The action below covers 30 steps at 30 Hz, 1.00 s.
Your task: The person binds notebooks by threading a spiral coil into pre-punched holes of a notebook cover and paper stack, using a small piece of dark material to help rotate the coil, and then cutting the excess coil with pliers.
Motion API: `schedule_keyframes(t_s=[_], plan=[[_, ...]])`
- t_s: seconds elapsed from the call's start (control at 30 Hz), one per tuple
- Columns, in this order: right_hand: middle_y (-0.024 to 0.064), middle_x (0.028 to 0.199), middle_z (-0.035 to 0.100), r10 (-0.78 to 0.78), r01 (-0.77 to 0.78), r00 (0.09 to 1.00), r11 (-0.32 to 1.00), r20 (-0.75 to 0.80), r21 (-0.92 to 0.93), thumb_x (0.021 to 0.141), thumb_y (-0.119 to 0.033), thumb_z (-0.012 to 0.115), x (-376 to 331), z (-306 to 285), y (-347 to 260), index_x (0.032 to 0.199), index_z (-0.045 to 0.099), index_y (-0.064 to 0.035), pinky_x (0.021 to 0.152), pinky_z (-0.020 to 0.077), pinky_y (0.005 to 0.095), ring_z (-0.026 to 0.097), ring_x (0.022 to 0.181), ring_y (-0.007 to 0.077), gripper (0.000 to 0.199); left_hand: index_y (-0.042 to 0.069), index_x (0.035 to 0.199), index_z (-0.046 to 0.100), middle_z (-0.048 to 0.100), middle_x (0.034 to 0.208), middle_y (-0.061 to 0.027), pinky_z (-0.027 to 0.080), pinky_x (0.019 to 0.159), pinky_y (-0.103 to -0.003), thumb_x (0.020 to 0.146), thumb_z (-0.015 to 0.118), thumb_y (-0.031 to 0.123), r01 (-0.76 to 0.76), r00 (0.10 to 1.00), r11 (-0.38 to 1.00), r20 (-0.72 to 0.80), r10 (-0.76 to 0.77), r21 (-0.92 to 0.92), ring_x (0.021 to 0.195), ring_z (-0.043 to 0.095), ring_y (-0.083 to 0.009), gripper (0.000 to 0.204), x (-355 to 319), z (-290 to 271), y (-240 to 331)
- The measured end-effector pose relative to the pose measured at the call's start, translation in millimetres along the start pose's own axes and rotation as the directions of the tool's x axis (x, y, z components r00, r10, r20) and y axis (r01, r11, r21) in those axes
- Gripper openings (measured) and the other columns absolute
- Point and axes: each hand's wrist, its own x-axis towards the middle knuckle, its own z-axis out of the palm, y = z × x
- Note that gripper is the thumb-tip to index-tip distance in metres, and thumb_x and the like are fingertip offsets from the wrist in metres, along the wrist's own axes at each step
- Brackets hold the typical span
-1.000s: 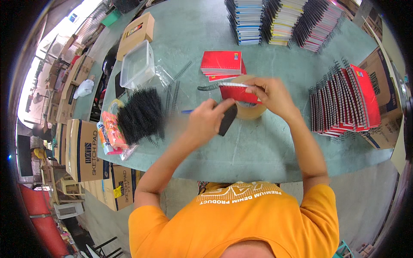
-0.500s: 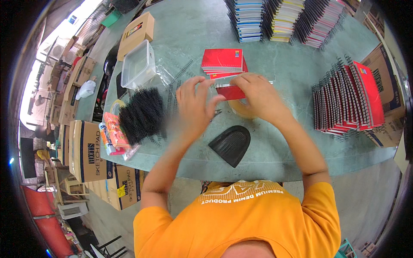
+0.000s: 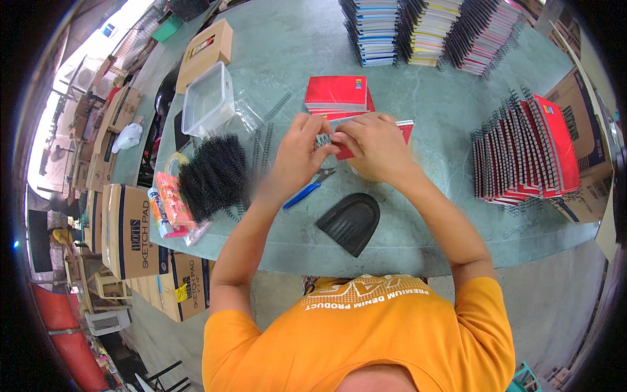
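Note:
Pinched between my left hand's [image 3: 299, 151] thumb and fingers is a short stretch of dark spiral coil [image 3: 322, 140]. My right hand [image 3: 380, 145] grips a small red notebook [image 3: 405, 132], whose cover shows below and to the right of the fingers. Both hands' fingertips meet at the notebook's left end, where the coil reaches its edge; how far it is threaded is hidden. Partly under my right hand sits a roll of tape [image 3: 366, 172]. Blue-handled pliers [image 3: 302, 195] lie below my left hand. Nearer me is a black ridged, rounded block [image 3: 353, 223].
Red notebooks [image 3: 336, 93] are piled just beyond my hands. Loose black coils [image 3: 214, 173] heap at left beside a clear plastic container [image 3: 208, 101]. Coil-bound red notebooks [image 3: 526, 147] stand at right before a carton [image 3: 578, 124]. Tall notebook stacks [image 3: 371, 32] line the far side.
My hands have come together, the left fingers closing in on the coil and meeting the right ones. The notebook has turned and shifted right. The blue-handled pliers are now uncovered.

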Motion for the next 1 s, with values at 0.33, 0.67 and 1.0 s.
schedule_keyframes(t_s=[0.33,0.67,1.0], plan=[[0.0109,0.091,0.061,-0.028,0.053,0.995,0.961,-0.098,0.270,0.073,0.000,0.062,6.5,-0.2,0.3,0.085,0.057,-0.0057,0.075,0.0459,0.0410,0.059,0.085,0.0319,0.015,0.003,0.105,0.061,0.058,0.090,-0.0150,0.044,0.079,-0.040,0.075,0.067,0.012,-0.132,0.979,0.951,0.189,0.081,0.278,0.090,0.054,-0.0333,0.032,-47.6,44.2,23.5],[0.0037,0.090,0.068,0.343,-0.510,0.860,0.531,0.379,0.677,0.075,-0.001,0.070,-27.3,-40.1,63.8,0.098,0.066,0.0002,0.072,0.0505,0.0236,0.061,0.082,0.0098,0.023,0.009,0.103,0.065,0.060,0.092,-0.0123,0.047,0.077,-0.038,0.074,0.064,0.005,-0.080,0.979,0.968,-0.166,0.122,0.238,0.085,0.057,-0.0304,0.028,-18.1,3.8,19.9],[0.0065,0.099,0.067,0.352,-0.453,0.880,0.414,0.320,0.789,0.079,0.003,0.063,-39.9,-27.5,51.4,0.106,0.065,0.0011,0.081,0.0494,0.0237,0.061,0.089,0.0105,0.027,0.007,0.099,0.066,0.061,0.094,-0.0094,0.047,0.078,-0.033,0.070,0.070,0.001,-0.100,0.990,0.964,-0.075,0.122,0.245,0.086,0.060,-0.0249,0.030,-19.5,13.1,20.4]])
